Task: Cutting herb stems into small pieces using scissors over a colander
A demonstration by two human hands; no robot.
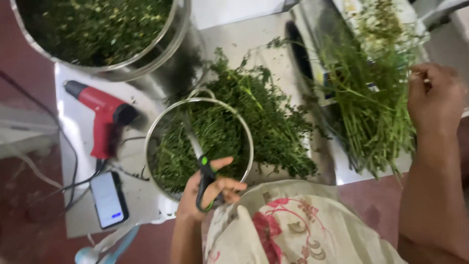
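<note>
Scissors [202, 171] gripped by left hand [207, 188] | right hand [435, 95] clutching herb stems [371, 107]

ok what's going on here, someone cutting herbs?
A person sits over a white board on the floor, sorting leafy green herbs. The left hand holds black-and-green scissors, blades over a round wire strainer full of greens. The right hand grips a bundle of long green stems. A loose herb pile lies between them. A big steel pot of greens stands behind, with a red heat gun and a phone at the side.
</note>
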